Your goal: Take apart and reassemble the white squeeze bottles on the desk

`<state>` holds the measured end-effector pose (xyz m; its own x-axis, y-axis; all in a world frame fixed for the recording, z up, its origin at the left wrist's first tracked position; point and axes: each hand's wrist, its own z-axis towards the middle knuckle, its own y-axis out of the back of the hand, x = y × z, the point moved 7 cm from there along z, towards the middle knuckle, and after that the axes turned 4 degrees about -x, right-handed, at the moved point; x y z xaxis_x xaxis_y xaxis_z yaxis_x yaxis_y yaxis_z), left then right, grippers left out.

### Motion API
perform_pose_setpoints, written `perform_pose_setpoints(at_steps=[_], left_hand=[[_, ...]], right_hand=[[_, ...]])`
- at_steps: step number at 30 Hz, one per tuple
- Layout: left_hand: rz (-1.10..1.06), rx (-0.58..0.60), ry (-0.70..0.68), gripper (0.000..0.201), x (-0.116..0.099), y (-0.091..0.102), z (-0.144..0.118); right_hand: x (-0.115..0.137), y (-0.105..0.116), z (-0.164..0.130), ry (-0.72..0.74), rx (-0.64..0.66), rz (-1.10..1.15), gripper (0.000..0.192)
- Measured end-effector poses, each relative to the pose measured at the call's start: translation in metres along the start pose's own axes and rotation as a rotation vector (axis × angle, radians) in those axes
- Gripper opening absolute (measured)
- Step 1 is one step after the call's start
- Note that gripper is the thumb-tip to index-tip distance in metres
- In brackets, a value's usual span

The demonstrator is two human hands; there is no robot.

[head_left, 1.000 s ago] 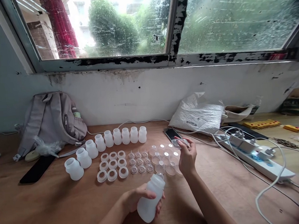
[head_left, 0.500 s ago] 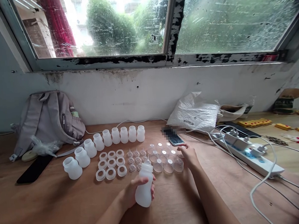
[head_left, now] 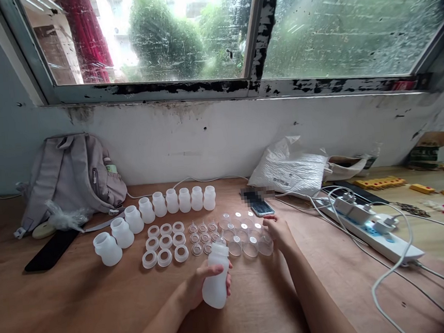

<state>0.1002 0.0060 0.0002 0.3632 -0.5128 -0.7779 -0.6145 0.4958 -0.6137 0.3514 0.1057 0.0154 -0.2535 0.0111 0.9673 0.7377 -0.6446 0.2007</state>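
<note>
My left hand (head_left: 205,282) is closed around a frosted white baby bottle (head_left: 216,286), tilted slightly with its threaded neck up and no cap on it. At the right edge of a group of clear domed caps (head_left: 250,248), my right hand (head_left: 279,232) has its fingers curled at a cap, partly hidden by the hand. To the left of the caps lie clear nipples (head_left: 196,249), and beyond them white collar rings (head_left: 164,258), both laid out in rows. Several more open frosted bottles (head_left: 122,233) stand in a curved line behind the rings.
A phone (head_left: 262,207) lies behind the caps, near a silver plastic bag (head_left: 288,168). On the right, a white power strip (head_left: 392,247) trails loose cables. A grey backpack (head_left: 71,174) and a black flat object (head_left: 51,252) occupy the left. Yellow parts (head_left: 381,182) lie far right.
My right hand's fingers have curled in at the rightmost caps. The bottle in my left hand has shifted very slightly to the right.
</note>
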Motion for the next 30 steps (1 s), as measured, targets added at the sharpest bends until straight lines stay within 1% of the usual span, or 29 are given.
perform_pose_setpoints(at_steps=[3, 4, 5, 6, 7, 9, 11, 12, 13, 14, 16, 17, 19, 21, 23, 25, 27, 30], left_hand=[[0.013, -0.047, -0.039, 0.03, -0.002, 0.0, 0.001], [0.039, -0.081, -0.064, 0.03, -0.004, 0.001, 0.001], [0.083, -0.124, -0.092, 0.029, -0.006, 0.002, 0.002], [0.144, -0.178, -0.124, 0.027, -0.008, 0.003, 0.002], [0.219, -0.239, -0.164, 0.026, -0.012, 0.005, 0.002], [0.399, -0.369, -0.283, 0.027, -0.023, 0.009, 0.0], [0.586, -0.48, -0.401, 0.029, -0.033, 0.012, -0.005], [0.676, -0.528, -0.442, 0.029, -0.036, 0.013, -0.008], [0.755, -0.571, -0.469, 0.03, -0.038, 0.015, -0.01], [0.815, -0.61, -0.488, 0.03, -0.039, 0.018, -0.012], [0.869, -0.661, -0.519, 0.029, -0.038, 0.022, -0.014], [0.866, -0.661, -0.529, 0.029, -0.037, 0.023, -0.013], [0.84, -0.597, -0.515, 0.032, -0.033, 0.022, -0.009], [0.833, -0.499, -0.455, 0.033, -0.03, 0.017, -0.002], [0.84, -0.422, -0.373, 0.027, -0.027, 0.012, 0.002], [0.791, -0.368, -0.297, 0.02, -0.025, 0.008, 0.002], [0.612, -0.274, -0.201, 0.02, -0.019, 0.004, 0.0], [0.208, -0.034, -0.018, 0.024, -0.002, -0.008, -0.003]], right_hand=[[0.015, 0.006, -0.006, 0.043, -0.106, -0.021, 0.018], [0.024, 0.006, -0.011, 0.084, -0.142, -0.013, 0.02], [0.037, 0.006, -0.02, 0.158, -0.173, 0.002, 0.021], [0.05, 0.003, -0.031, 0.234, -0.171, 0.04, 0.022], [0.062, -0.005, -0.045, 0.299, -0.105, 0.074, 0.022], [0.086, -0.026, -0.079, 0.426, 0.088, 0.102, 0.02], [0.101, -0.052, -0.117, 0.484, 0.385, 0.122, 0.022], [0.105, -0.064, -0.135, 0.48, 0.521, 0.146, 0.024], [0.108, -0.072, -0.15, 0.461, 0.625, 0.18, 0.026], [0.108, -0.078, -0.16, 0.426, 0.689, 0.207, 0.029], [0.105, -0.084, -0.17, 0.334, 0.733, 0.255, 0.03], [0.102, -0.086, -0.171, 0.286, 0.729, 0.276, 0.027], [0.096, -0.087, -0.17, 0.199, 0.714, 0.316, 0.02], [0.092, -0.087, -0.168, 0.143, 0.705, 0.341, 0.018], [0.089, -0.087, -0.166, 0.115, 0.699, 0.345, 0.018], [0.089, -0.086, -0.166, 0.094, 0.705, 0.349, 0.02], [0.091, -0.087, -0.168, 0.051, 0.766, 0.382, 0.02], [0.1, -0.09, -0.176, 0.018, 0.958, 0.448, 0.022]])
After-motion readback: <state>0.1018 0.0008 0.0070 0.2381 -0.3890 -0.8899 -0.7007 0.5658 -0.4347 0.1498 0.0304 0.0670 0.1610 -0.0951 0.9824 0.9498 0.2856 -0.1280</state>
